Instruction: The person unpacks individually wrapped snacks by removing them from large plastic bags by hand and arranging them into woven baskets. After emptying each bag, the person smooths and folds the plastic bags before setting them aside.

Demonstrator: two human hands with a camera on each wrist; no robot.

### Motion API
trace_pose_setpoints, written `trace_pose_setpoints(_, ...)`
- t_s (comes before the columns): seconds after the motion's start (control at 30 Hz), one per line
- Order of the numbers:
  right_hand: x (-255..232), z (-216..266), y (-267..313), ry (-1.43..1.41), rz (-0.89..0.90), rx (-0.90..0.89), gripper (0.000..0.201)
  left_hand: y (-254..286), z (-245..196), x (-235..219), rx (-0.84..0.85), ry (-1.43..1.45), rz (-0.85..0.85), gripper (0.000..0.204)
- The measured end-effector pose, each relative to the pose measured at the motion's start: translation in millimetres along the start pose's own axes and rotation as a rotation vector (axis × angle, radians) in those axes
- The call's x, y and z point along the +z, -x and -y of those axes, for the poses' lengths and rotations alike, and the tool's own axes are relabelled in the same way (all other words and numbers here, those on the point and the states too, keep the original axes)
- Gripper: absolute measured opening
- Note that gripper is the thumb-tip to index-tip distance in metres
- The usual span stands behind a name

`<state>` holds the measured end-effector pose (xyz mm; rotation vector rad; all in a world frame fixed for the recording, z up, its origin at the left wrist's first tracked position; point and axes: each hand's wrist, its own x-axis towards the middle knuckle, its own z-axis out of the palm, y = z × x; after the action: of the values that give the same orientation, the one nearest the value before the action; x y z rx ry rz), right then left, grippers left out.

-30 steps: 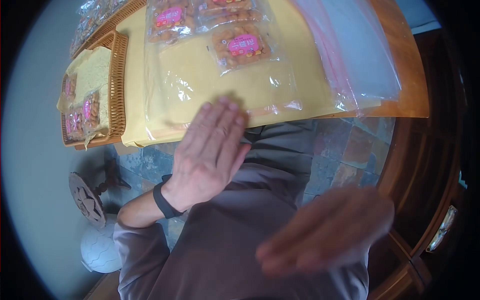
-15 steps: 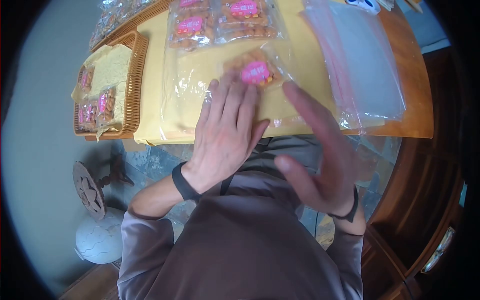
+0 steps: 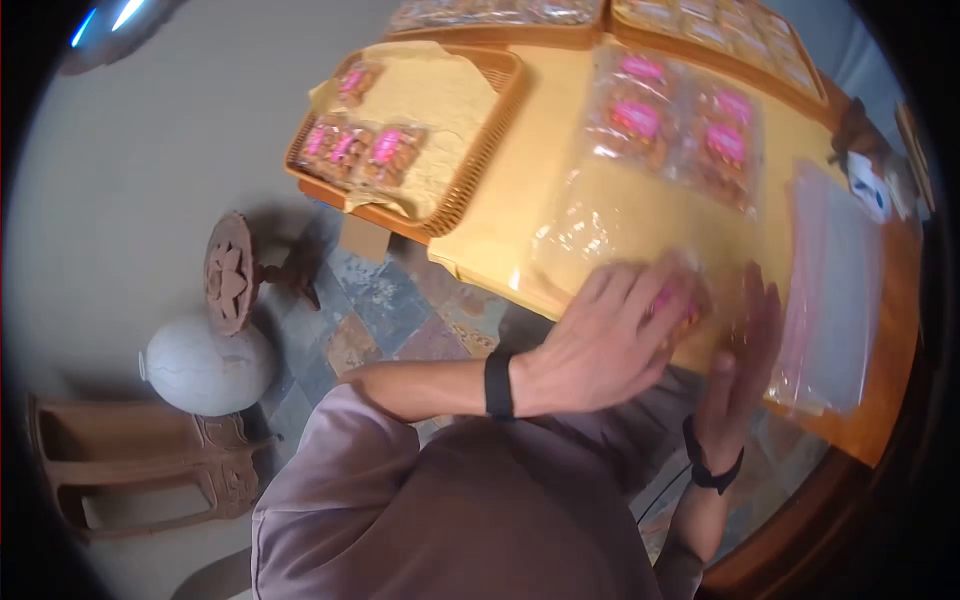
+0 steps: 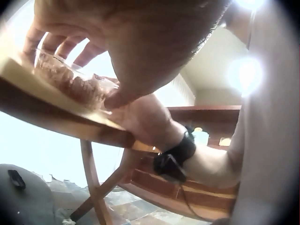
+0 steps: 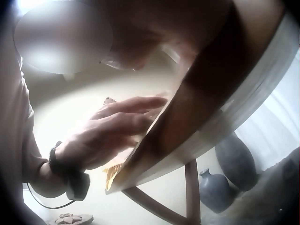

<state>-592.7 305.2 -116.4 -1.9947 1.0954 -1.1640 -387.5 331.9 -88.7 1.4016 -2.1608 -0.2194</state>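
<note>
My left hand (image 3: 600, 340) curls over a small clear packet of brown fried snacks (image 3: 680, 305) with a pink label, close to the table's front edge. In the left wrist view, fingers and thumb reach round the two sides of this snack packet (image 4: 75, 86). My right hand (image 3: 740, 345), blurred, stands just right of it with straight fingers and holds nothing. Beneath the left hand lies a large clear plastic bag (image 3: 580, 225) on the yellow cloth. Several pink-labelled packets (image 3: 635, 120) sit in rows at its far part.
A wicker basket (image 3: 480, 150) lined with paper, holding several packets, stands at the table's left corner. More filled trays (image 3: 500, 12) line the back. Flat clear bags (image 3: 835, 290) are stacked at the right. A round white vase (image 3: 208, 365) stands on the floor at left.
The head view has turned left. My left hand went from lying flat near the packet to gripping it. My right hand rose from low at the right to beside the packet.
</note>
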Motion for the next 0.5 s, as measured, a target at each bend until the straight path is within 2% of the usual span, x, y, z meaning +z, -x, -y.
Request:
trace_pose_setpoints(0.07, -1, 0, 1, -0.05, -0.048, 0.085, 0.083, 18, -2, -20, 0.065, 0.119, 0.084, 0.066)
trace_pose_setpoints(0.1, 1, -1, 1, -0.064, -0.047, 0.078, 0.083, 24, -1, -32, 0.061, 0.104, 0.084, 0.066)
trace_pose_setpoints(0.17, 5, -1, 3, -0.241, -0.116, 0.162, 0.082, 36, -1, -61, 0.07, 0.364, 0.168, 0.062)
trace_pose_setpoints(0.2, 5, 1, 2, -0.235, -0.121, 0.17, 0.083, 40, 2, -76, 0.061, 0.353, 0.169, 0.062)
trace_pose_setpoints(0.27, 4, -2, 3, -0.193, -0.112, 0.157, 0.082, 40, 12, -107, 0.063, 0.432, 0.049, 0.063)
trace_pose_setpoints(0.33, 4, -1, 4, -0.146, -0.104, 0.144, 0.081, 25, 26, -143, 0.036, 0.199, -0.089, 0.061)
trace_pose_setpoints(0.37, 3, 2, 3, -0.109, -0.091, 0.146, 0.08, 20, 40, -151, -0.007, 0.101, -0.215, 0.056)
trace_pose_setpoints(0.4, 3, 4, 3, -0.07, -0.08, 0.149, 0.079, 19, 56, -147, -0.099, -0.002, -0.348, 0.054)
trace_pose_setpoints(0.47, 2, 3, 3, -0.061, -0.076, 0.147, 0.078, 20, 91, -146, -0.318, -0.098, -0.423, 0.06)
trace_pose_setpoints(0.5, 1, 3, 4, -0.044, -0.074, 0.151, 0.076, 22, 103, -142, -0.314, -0.097, -0.424, 0.06)
